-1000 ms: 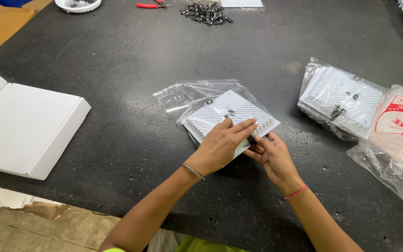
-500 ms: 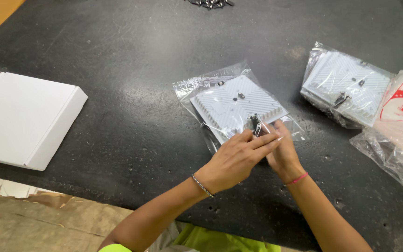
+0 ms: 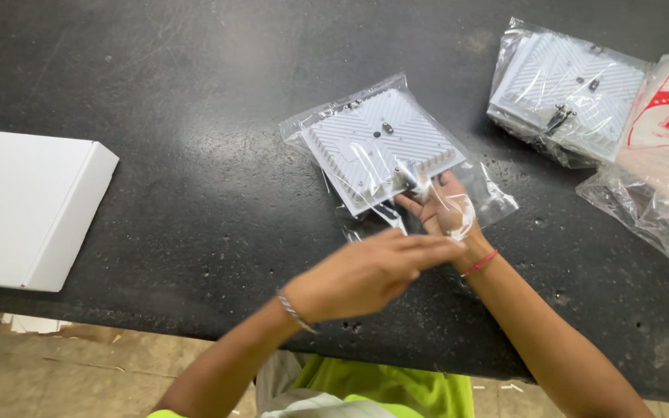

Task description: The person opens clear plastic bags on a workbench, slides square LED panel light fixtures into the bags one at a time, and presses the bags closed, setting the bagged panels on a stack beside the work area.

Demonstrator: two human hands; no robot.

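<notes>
A white square ribbed plate [image 3: 377, 143] lies in a clear plastic bag [image 3: 489, 193] on the black table [image 3: 195, 155]. My right hand [image 3: 443, 213] is inside the bag's open end, under the film, with its fingers gripping the plate's near corner. My left hand [image 3: 369, 271] crosses in front of it. Its fingers are straight and pressed together, and the tips are by my right wrist at the bag's mouth. Whether it pinches the film is hidden.
A flat white box [image 3: 29, 205] lies at the left edge. At the right are a second bagged white plate [image 3: 567, 85] and a clear bag with a red-and-white printed pack [image 3: 663, 155]. The table's front edge runs close below my hands.
My right hand has slid into the bag and taken the plate's corner. My left hand has drawn back toward me, from the plate to beside my right wrist. The view has shifted closer.
</notes>
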